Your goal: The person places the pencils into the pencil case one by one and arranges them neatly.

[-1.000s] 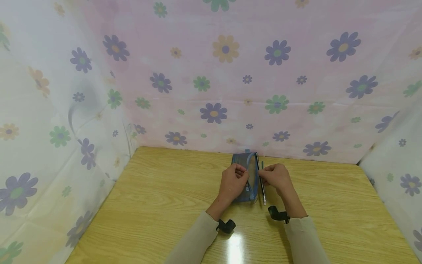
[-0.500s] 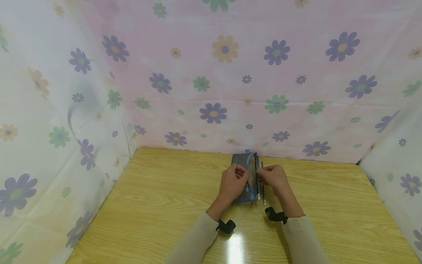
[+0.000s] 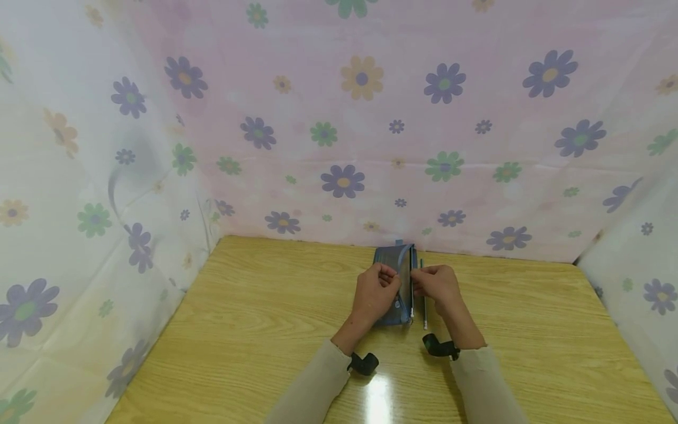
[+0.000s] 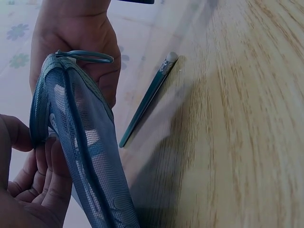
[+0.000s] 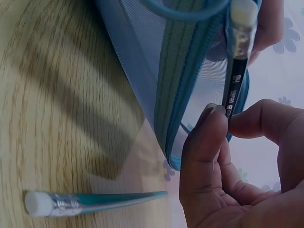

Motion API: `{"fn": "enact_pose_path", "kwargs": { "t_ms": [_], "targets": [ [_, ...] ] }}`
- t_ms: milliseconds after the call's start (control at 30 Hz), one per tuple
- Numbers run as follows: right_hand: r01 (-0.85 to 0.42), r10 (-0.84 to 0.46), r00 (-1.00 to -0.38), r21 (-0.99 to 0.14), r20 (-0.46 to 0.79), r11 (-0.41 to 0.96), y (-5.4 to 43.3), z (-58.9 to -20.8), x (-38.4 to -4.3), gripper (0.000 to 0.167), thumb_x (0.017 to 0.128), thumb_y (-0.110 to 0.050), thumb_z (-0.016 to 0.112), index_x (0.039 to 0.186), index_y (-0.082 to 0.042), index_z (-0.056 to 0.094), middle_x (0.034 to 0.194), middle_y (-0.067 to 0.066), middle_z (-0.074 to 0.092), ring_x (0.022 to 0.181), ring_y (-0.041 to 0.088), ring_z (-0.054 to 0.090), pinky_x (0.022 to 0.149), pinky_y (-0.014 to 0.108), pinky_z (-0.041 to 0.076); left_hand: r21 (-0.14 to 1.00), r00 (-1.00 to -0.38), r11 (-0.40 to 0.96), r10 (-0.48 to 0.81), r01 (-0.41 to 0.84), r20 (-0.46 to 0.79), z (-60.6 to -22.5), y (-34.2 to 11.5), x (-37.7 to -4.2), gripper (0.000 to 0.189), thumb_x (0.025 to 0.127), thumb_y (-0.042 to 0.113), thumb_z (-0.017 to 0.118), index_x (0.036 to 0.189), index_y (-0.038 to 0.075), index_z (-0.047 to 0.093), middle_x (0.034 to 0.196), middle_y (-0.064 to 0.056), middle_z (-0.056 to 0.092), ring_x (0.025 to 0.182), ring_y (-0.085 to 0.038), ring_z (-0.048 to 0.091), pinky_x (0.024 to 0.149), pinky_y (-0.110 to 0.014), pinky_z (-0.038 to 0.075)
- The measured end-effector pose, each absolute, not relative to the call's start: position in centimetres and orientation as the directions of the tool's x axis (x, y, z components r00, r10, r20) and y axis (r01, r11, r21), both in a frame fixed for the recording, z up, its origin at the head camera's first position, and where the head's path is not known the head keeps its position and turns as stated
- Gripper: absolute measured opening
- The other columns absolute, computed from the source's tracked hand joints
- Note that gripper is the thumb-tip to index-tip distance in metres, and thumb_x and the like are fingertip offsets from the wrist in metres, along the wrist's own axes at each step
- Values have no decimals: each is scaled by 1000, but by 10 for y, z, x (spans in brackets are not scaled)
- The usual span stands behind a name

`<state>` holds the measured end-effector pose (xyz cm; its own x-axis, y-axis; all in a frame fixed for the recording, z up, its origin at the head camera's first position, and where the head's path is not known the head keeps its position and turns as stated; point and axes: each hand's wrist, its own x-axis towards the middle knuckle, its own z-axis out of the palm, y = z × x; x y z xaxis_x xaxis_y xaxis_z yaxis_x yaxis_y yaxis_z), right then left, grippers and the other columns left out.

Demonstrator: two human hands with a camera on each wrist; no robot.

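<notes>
A blue mesh zip pencil case [image 3: 386, 257] stands on the table with its zip undone. My left hand [image 3: 372, 294] pinches the near edge of its mouth between thumb and fingers. In my right hand [image 3: 442, 287], thumb and fingertips pinch a black pencil [image 5: 235, 85] with a white eraser end. That pencil lies along the mouth of the case in the right wrist view, eraser towards the camera; its far end is hidden. A teal pencil [image 5: 111, 201] with a white eraser lies on the table to the right of the case.
The wood-grain table [image 3: 265, 330] reaches back to a flower-printed cloth [image 3: 296, 106], close behind the case. More such cloth hangs at both sides. Black wrist cameras [image 3: 365, 364] sit under both forearms.
My right hand has moved slightly left, bringing the black pencil from beside the case to its mouth. The left hand holds its place, and the teal pencil has not moved.
</notes>
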<state>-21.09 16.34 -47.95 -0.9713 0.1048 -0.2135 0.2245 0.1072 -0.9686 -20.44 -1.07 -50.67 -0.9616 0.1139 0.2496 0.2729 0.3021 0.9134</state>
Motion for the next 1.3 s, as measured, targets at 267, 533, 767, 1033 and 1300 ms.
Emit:
{"fn": "enact_pose_path", "kwargs": {
  "t_ms": [267, 533, 767, 1033, 1300],
  "targets": [
    [227, 114, -970, -971, -217, 82, 161, -479, -214, 39, 98, -9, 68, 123, 21, 64, 76, 10, 72, 62, 13, 69, 61, 29, 62, 913, -961, 302, 116, 275, 251, -504, -10, -205, 8, 100, 18, 69, 102, 10, 71, 90, -1, 72, 74, -7, 66, 66, -26, 57],
    [207, 78, -977, -974, -200, 92, 160, -478, -214, 39, 100, -9, 68, 124, 22, 63, 85, 18, 75, 67, 16, 74, 67, 33, 64, 914, -965, 313, 113, 259, 235, -502, -8, -206, 9, 101, 19, 69, 102, 10, 70, 90, -1, 71, 73, -6, 64, 64, -25, 55],
    [180, 80, -982, -974, -170, 140, 163, -478, -215, 35, 101, -11, 68, 118, 19, 67, 88, 21, 75, 69, 19, 74, 69, 34, 64, 920, -966, 299, 119, 255, 230, -502, -8, -208, 8, 101, 18, 69, 102, 10, 70, 90, -1, 71, 73, -6, 64, 64, -25, 56],
    [171, 125, -983, -934, -138, 313, 170, -481, -218, 27, 98, -15, 71, 111, 8, 71, 92, 19, 73, 74, 25, 74, 71, 39, 64, 920, -969, 305, 117, 245, 220, -503, -7, -209, 7, 101, 17, 69, 103, 11, 71, 90, -1, 71, 73, -6, 64, 66, -25, 56],
    [112, 154, -988, -791, -22, 602, 181, -485, -222, 22, 92, -18, 74, 97, 3, 76, 81, 13, 74, 64, 20, 69, 58, 32, 55, 922, -974, 317, 115, 223, 196, -502, -7, -210, 7, 101, 18, 68, 103, 12, 71, 90, 0, 71, 74, -6, 65, 66, -25, 56]
  ]
}}
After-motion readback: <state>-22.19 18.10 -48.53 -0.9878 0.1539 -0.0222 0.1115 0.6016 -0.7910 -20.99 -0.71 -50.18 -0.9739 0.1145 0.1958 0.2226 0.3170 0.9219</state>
